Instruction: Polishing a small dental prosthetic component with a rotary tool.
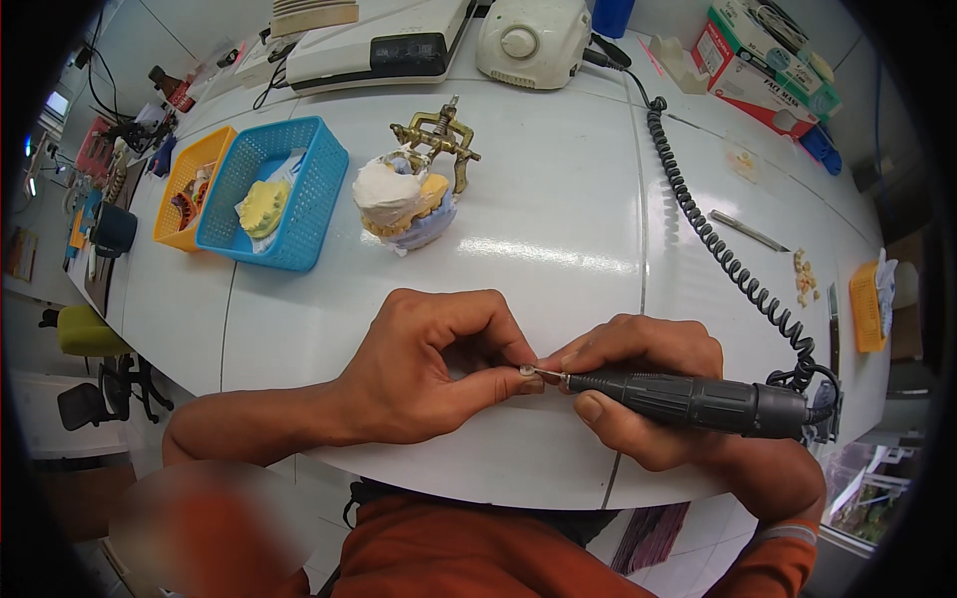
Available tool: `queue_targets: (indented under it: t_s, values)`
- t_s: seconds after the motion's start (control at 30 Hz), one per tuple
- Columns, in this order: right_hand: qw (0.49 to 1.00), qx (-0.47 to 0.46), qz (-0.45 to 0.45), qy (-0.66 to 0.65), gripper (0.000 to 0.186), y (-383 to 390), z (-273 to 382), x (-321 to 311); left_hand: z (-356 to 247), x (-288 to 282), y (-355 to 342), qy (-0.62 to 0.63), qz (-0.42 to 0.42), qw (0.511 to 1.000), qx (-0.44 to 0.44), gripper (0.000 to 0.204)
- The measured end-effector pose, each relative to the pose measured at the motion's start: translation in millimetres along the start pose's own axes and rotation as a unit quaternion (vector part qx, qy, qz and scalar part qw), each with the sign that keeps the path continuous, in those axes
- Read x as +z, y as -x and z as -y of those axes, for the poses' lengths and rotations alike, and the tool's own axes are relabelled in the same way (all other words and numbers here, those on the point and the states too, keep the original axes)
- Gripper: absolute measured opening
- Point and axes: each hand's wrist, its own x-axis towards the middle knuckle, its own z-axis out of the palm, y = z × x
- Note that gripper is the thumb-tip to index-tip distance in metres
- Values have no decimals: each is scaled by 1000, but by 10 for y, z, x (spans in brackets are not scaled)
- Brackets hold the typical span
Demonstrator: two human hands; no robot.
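Note:
My left hand [424,369] pinches a small whitish denture tooth [526,371] between thumb and fingertips; most of the tooth is hidden by them. My right hand [648,389] is closed around a black rotary handpiece [688,401], held almost level like a pen. The handpiece's thin metal bur [550,377] points left and reaches the tooth, seemingly touching it. Both hands meet just above the table's near edge. Beyond them stands a brass articulator [439,140] with a dental cast [404,204] in white, yellow and lilac plaster.
A coiled black cord [703,224] runs from the handpiece to a cream control box [533,42] at the back. Left stand a blue basket [324,189] with a yellow cast and an orange basket [171,204]. A knife [750,230] and loose teeth [805,277] lie right.

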Motion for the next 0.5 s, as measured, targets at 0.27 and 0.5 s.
queue_targets:
  t_s: [0.27,0.5]
  values:
    - [1000,3,4,7,22,-3,11,1,-1,5,1,-7,-3,1000,4,14]
    - [1000,4,-1,8,22,9,15,1,1,16,0,-4,-4,1000,2,13]
